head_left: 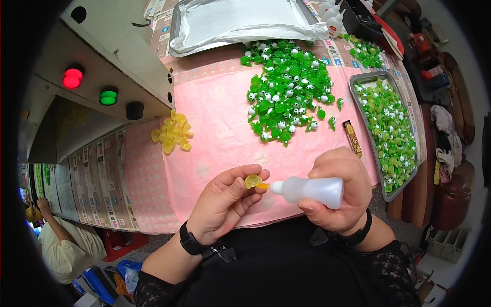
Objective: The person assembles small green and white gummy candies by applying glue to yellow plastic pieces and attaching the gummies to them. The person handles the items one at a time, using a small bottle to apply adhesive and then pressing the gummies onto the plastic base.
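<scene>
Pink mat [225,133] on bench, L hand [222,204] pinching yellow piece [252,180] btwn thumb & fingers, R hand [340,192] wrapped tight round squeeze bottle [312,190], nozzle touching piece, green pile [289,89] beyond, yellow pile [173,133] left, tray [358,82] of green pieces right.

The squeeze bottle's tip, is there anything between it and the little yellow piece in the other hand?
Nothing visible. The right hand aims the white squeeze bottle sideways, and its tip sits right at the small yellow piece pinched in the left hand, with no finger across the gap.
</scene>
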`<control>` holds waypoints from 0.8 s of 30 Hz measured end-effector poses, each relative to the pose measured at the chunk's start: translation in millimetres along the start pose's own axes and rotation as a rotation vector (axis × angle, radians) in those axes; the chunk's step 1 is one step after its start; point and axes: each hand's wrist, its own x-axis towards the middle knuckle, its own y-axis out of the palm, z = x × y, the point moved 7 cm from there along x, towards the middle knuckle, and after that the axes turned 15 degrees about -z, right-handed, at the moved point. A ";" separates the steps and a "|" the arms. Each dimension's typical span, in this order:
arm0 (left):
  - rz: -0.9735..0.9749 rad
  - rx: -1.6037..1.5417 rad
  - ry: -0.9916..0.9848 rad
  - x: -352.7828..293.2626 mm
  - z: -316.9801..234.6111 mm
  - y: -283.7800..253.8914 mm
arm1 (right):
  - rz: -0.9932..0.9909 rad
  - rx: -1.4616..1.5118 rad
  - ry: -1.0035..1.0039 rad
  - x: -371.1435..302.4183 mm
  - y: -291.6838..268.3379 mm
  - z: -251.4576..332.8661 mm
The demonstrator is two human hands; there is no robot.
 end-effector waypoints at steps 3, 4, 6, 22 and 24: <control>-0.037 0.027 -0.003 -0.6 -0.3 0.4 | -0.007 0.000 0.002 0.4 -2.1 -0.8; -0.074 0.049 -0.004 -0.6 -0.2 0.0 | -0.010 0.001 0.004 0.5 -3.5 -1.1; -0.073 0.054 -0.004 -0.5 0.2 0.2 | -0.015 -0.003 0.020 0.7 -6.1 -2.0; 0.025 0.091 0.016 -1.7 -1.0 4.9 | 0.003 -0.043 -0.006 2.1 -7.6 -1.8; 0.019 0.108 0.013 -2.4 -1.9 6.6 | 0.003 -0.034 0.026 0.4 -7.7 -3.8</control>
